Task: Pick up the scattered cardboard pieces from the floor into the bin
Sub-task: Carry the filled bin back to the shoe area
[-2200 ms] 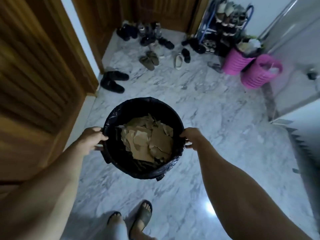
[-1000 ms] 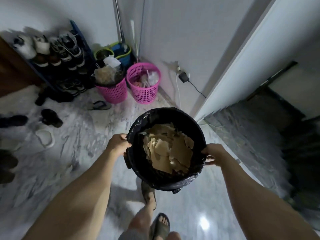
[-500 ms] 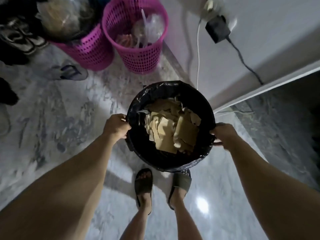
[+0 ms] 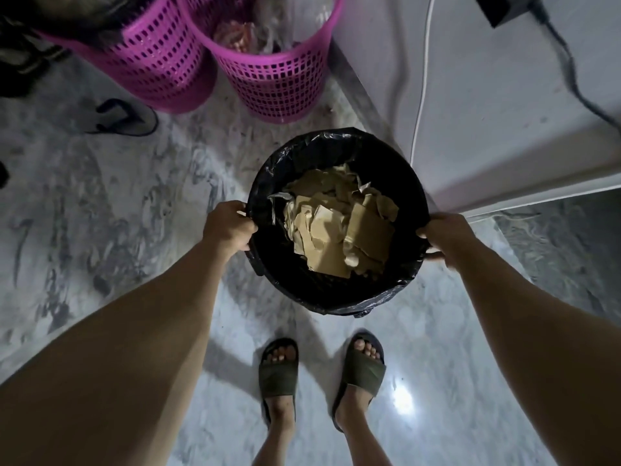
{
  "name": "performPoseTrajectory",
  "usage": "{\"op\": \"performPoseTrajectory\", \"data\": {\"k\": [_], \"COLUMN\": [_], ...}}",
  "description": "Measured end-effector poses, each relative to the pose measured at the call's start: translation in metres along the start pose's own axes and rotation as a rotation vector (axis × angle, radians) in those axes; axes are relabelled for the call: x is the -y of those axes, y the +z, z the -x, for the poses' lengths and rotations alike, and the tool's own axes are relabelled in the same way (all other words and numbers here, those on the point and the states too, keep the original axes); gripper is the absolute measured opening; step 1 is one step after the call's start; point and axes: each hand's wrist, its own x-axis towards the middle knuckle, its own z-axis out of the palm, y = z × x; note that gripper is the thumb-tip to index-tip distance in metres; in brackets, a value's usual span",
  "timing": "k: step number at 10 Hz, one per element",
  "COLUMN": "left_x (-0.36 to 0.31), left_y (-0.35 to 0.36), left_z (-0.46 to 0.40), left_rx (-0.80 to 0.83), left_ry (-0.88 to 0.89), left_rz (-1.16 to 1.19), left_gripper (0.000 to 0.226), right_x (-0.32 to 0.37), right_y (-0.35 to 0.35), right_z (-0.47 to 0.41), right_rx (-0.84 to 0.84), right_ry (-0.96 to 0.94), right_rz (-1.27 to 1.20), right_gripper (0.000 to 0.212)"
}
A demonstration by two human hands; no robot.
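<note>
Left hand (image 4: 229, 224) grasps the left rim of the bin (image 4: 336, 297). Bin, black-lined, sits between both hands above the marble floor (image 4: 100, 213); cardboard pieces (image 4: 339, 235) are piled inside. Right hand (image 4: 445, 238) grasps the right rim. Two pink baskets (image 4: 268, 75) stand beyond.

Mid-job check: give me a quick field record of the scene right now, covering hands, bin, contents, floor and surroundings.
left hand: grips the bin's left rim
right hand: grips the bin's right rim
bin: black, lined with a black bag, held in front of the feet
cardboard pieces: heaped inside the bin
floor: marble, no loose cardboard in view
pink baskets: two, beyond the bin
wall: right of the bin, cables hanging
</note>
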Motion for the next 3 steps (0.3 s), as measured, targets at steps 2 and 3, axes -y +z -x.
{"op": "performPoseTrajectory", "data": {"k": [2, 3], "left_x": [-0.004, -0.014], "left_y": [-0.003, -0.005], "left_z": [0.013, 0.051], "left_rx": [-0.013, -0.136], "left_ry": [0.017, 0.159], "left_rz": [-0.182, -0.310], "left_gripper": [0.055, 0.065], "right_x": [0.001, -0.001], "right_y": [-0.003, -0.005], "right_z": [0.008, 0.035], "right_rx": [-0.001, -0.077], "right_ry": [-0.007, -0.064], "right_rz": [0.034, 0.098], "right_gripper": [0.033, 0.051]}}
